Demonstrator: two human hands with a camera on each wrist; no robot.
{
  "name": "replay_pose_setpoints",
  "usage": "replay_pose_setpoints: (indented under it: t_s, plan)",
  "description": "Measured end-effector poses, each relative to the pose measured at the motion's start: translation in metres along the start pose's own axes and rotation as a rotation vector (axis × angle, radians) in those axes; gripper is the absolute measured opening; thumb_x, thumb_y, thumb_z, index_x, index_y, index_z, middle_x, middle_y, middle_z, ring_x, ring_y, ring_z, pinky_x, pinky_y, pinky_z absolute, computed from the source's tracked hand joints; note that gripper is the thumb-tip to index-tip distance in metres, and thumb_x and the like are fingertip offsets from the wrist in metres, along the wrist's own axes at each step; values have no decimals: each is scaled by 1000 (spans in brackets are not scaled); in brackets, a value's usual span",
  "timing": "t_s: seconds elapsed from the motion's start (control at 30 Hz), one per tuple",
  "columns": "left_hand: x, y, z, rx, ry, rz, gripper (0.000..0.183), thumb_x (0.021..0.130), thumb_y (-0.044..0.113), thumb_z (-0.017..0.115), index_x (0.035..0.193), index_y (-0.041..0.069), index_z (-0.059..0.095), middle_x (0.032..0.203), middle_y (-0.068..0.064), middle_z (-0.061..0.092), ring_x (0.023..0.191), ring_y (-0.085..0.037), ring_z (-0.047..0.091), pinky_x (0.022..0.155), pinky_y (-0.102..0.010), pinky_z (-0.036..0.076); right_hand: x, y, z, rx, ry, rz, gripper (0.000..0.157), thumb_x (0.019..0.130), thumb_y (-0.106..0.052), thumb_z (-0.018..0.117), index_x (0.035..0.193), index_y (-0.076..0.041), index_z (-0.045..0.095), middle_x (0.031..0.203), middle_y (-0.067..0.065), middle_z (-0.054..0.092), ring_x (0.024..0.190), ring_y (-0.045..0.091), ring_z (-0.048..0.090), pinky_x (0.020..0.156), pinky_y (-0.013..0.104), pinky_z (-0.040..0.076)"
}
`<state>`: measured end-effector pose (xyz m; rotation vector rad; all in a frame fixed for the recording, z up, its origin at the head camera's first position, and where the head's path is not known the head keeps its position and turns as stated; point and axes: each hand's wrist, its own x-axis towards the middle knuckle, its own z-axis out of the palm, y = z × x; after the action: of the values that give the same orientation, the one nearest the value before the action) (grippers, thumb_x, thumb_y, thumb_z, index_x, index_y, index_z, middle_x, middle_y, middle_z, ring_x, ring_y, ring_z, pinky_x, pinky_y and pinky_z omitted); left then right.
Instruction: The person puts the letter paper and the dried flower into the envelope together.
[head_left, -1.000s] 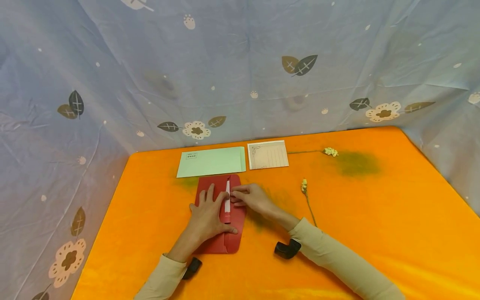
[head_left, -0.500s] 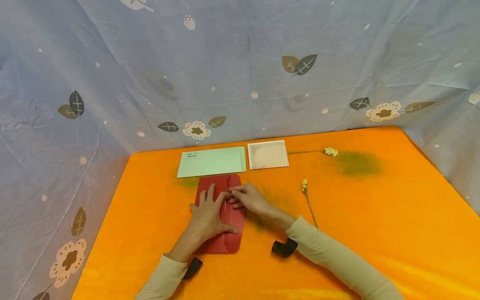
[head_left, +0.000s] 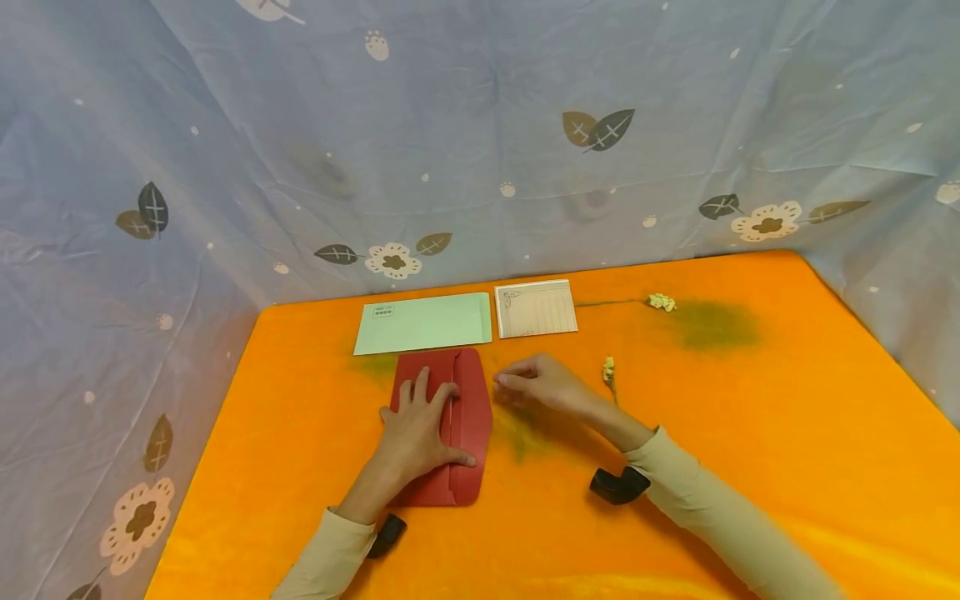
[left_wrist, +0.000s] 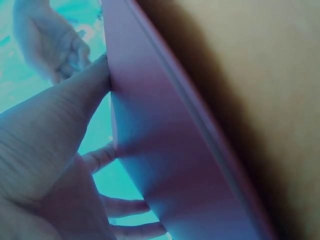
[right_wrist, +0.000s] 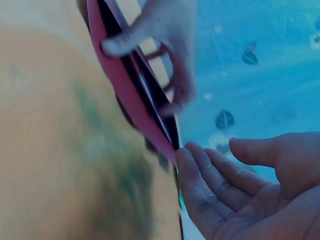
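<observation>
A red envelope [head_left: 474, 425] lies with its flap unfolded to the right, in the middle left of the head view. My left hand [head_left: 414, 437] rests spread on it, thumb on the flap and fingers on the body. A thin pale edge shows along the envelope's mouth under that hand. Just right of the flap hovers my right hand [head_left: 546, 385], fingers loosely bent and holding nothing. The right wrist view shows the right hand's palm [right_wrist: 245, 195] bare, beside the envelope [right_wrist: 122, 87] with its mouth parted.
Behind the red envelope lie a pale green envelope [head_left: 423, 325] and a cream lined card [head_left: 538, 310]. One dried flower [head_left: 662, 303] has its stem reaching the card. Another dried flower [head_left: 608, 370] lies partly behind the right forearm. A patterned cloth [head_left: 480, 150] hangs behind the orange table.
A white strip visible at the red envelope's mouth has slid inside, under the right fingers. The right hand has since moved off to the right. The left hand has stayed in place.
</observation>
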<state>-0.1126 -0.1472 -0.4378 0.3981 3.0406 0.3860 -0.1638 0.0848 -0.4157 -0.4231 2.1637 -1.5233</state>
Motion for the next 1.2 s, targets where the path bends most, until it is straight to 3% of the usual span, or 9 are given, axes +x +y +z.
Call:
replay_pose_setpoints:
  t_s: [0.3, 0.43, 0.5, 0.63, 0.7, 0.93, 1.2]
  plan:
    - [0, 2, -1, -6, 3, -4, 96, 53, 65, 87, 130, 22, 48, 154, -26, 25, 131, -47, 30, 81, -77, 37, -32, 20, -60, -227, 187, 82, 29, 97, -23, 64, 97, 5, 74, 79, 14, 71, 70, 26, 66, 66, 37, 56]
    - [0, 2, -1, -6, 0, -7, 96, 53, 65, 87, 130, 22, 48, 154, -26, 25, 131, -47, 30, 82, -77, 37, -46, 26, -82, -298, 230, 169, 34, 95, -30, 66, 96, 3, 73, 74, 11, 70, 67, 21, 65, 63, 34, 55]
    - [0, 3, -2, -5, 1, -8, 97, 53, 65, 87, 130, 22, 48, 154, -26, 25, 132, -47, 30, 82, -77, 37, -51, 29, -89, -356, 253, 175, 33, 94, -31, 66, 89, 1, 73, 65, 5, 65, 59, 17, 59, 56, 29, 50]
    - [0, 3, -2, -7, -2, -9, 97, 53, 65, 86, 130, 22, 48, 154, -26, 25, 132, -47, 30, 82, -77, 37, -59, 38, -95, -495, 315, 148, 40, 94, -31, 67, 61, -9, 59, 48, -5, 37, 46, 10, 31, 46, 24, 26]
    - [1, 3, -2, -8, -3, -9, 96, 53, 65, 86, 130, 22, 48, 154, -26, 25, 132, -47, 30, 82, -77, 36, -61, 41, -95, -523, 329, 150, 43, 93, -31, 67, 57, -12, 54, 48, -6, 30, 46, 10, 24, 47, 24, 21]
    - [1, 3, -2, -3, 1, -7, 96, 53, 65, 86, 130, 22, 48, 154, -26, 25, 132, -47, 30, 82, -77, 36, -62, 45, -94, -498, 267, 234, 31, 89, -34, 72, 73, -7, 74, 55, 0, 62, 50, 14, 54, 49, 28, 39]
    - [1, 2, -1, -5, -4, -7, 97, 54, 65, 86, 131, 22, 48, 154, -26, 25, 132, -48, 29, 82, -77, 36, -66, 43, -90, -514, 235, 249, 29, 86, -32, 75, 68, -9, 73, 56, 0, 62, 51, 14, 52, 49, 27, 37]
